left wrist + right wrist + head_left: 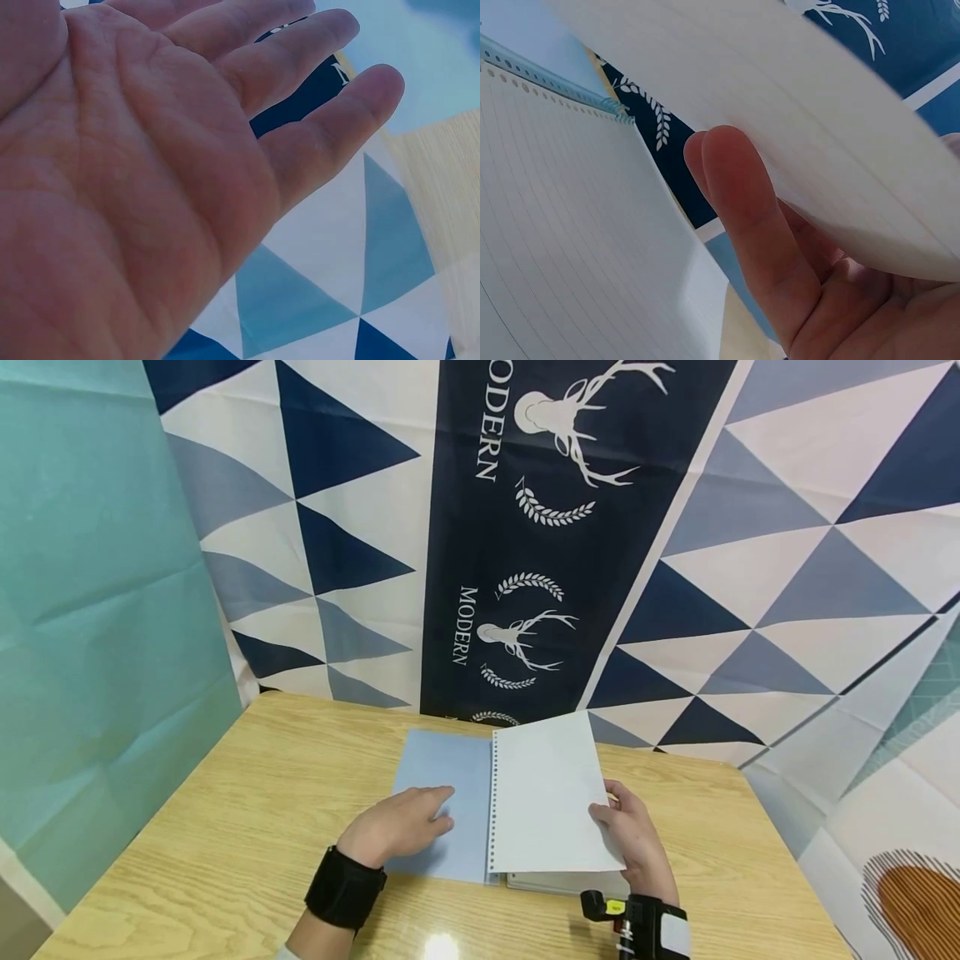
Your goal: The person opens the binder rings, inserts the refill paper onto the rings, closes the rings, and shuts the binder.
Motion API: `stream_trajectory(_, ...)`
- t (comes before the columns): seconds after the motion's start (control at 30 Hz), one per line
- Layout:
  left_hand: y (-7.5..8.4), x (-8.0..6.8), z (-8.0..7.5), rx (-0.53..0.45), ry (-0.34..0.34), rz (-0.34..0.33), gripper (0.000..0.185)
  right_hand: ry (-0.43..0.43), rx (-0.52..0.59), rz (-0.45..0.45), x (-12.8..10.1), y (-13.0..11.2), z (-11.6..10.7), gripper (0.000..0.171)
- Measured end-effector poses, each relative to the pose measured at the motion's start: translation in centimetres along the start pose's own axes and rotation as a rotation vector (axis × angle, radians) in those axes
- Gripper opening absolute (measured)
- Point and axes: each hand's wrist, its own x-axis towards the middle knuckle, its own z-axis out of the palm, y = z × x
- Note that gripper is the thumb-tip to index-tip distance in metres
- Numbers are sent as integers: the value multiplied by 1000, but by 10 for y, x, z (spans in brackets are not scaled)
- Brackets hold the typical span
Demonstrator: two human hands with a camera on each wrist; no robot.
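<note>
While the notebook (517, 802) lies open near the middle of the table (225, 827), spine running away from you, your left hand (401, 827) rests flat on the blue cover (442, 777), which is folded out to the left. Judgement: that hand is there to pin the cover so the book does not slide or swing shut. The left wrist view shows the palm with fingers straight and spread, holding nothing; forearm comes in from lower left, black strap (345, 887) at the wrist.

Right of the punched spine holes (492, 802), one ruled page (543, 793) stands lifted off the stack, its outer edge raised. Your right hand (633, 839) sits at that edge, thumb on top. In the right wrist view the fingers (742, 217) run under the page (780, 97), with the next ruled sheet (562, 225) below. So the hand pinches the page edge lightly, narrow grip, wrist low at the table, camera unit (645, 927) on it

Backdrop (525, 527) hangs behind
</note>
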Motion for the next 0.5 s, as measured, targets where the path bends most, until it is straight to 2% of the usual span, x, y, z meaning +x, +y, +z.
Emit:
stream_trajectory(0.33,1,2,3,24,13,14,54,-2,10,-6,1,1,-1,49)
stream_trajectory(0.5,5,5,7,65,27,29,53,6,15,5,1,1,-1,47)
